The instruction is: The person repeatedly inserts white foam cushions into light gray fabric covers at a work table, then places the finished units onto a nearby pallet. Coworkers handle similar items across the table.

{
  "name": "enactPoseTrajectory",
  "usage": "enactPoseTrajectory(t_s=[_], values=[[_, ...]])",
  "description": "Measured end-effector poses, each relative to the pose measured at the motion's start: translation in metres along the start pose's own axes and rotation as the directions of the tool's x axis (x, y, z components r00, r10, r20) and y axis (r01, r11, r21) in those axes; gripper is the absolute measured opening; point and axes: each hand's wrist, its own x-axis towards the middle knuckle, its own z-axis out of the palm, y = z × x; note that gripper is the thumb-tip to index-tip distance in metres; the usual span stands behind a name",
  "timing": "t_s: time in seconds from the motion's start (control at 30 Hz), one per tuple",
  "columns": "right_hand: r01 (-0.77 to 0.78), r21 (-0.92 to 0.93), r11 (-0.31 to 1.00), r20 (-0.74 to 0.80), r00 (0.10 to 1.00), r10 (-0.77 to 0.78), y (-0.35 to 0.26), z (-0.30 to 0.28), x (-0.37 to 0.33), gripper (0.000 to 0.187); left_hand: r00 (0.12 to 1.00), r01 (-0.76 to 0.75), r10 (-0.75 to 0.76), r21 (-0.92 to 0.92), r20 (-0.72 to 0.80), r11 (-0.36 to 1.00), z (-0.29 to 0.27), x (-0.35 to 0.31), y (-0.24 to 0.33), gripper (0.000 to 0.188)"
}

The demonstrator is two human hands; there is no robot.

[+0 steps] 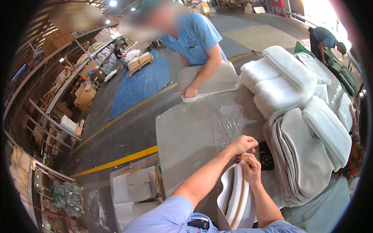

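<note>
On the near edge of the table, against my body, a grey fabric cushion cover (221,200) stands on edge with a white padded insert (232,206) inside it. A tan strip (241,202) runs along its long opening. My right hand (251,167) is closed on the cover's far top corner, fingers pinching the fabric. Just beyond it, my left hand (244,145) is curled with its fingers together, close over the same corner. Whatever lies in its grip is hidden. A small black object (266,155) lies right of my hands.
A stack of grey covers (307,155) and white cushion inserts (285,73) rise at the right. Clear plastic film (227,122) lies on the grey table (182,132). Across it, a co-worker's hand (189,92) presses a grey-covered cushion (217,77). A box of cushions (138,186) stands left.
</note>
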Motion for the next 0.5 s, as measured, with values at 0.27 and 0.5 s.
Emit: enactPoseTrajectory(t_s=[0.27, 0.5], values=[[-0.001, -0.054, 0.999, 0.050, 0.999, 0.004, -0.001, -0.007, -0.006, 0.009, 0.997, -0.020, 0.029, -0.132, 0.068, 0.991, 0.003, -0.010, -0.005, 0.032], [0.028, -0.066, 0.997, 0.039, 0.999, -0.025, -0.004, -0.004, -0.002, 0.005, 0.990, -0.141, 0.126, -0.370, -0.065, 0.918, 0.003, -0.019, -0.022, 0.053]])
